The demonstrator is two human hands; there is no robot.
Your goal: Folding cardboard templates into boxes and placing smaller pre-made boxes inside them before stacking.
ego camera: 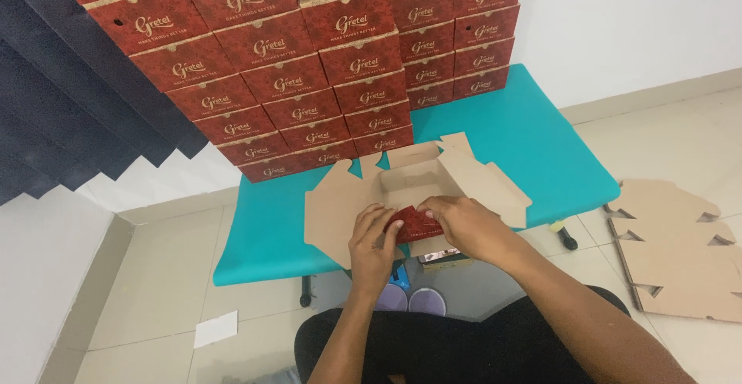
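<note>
A flat brown cardboard box blank, red-printed on its outer face, lies partly folded on the teal table. Its back and side walls stand up and its flaps spread left and right. My left hand grips the near red front flap from the left. My right hand pinches the same flap from the right, fingers curled over its top edge. Both hands are at the table's near edge.
Several finished red boxes are stacked in a tall wall at the table's far side. A pile of flat cardboard blanks lies on the tiled floor to the right. A white paper scrap lies on the floor at left.
</note>
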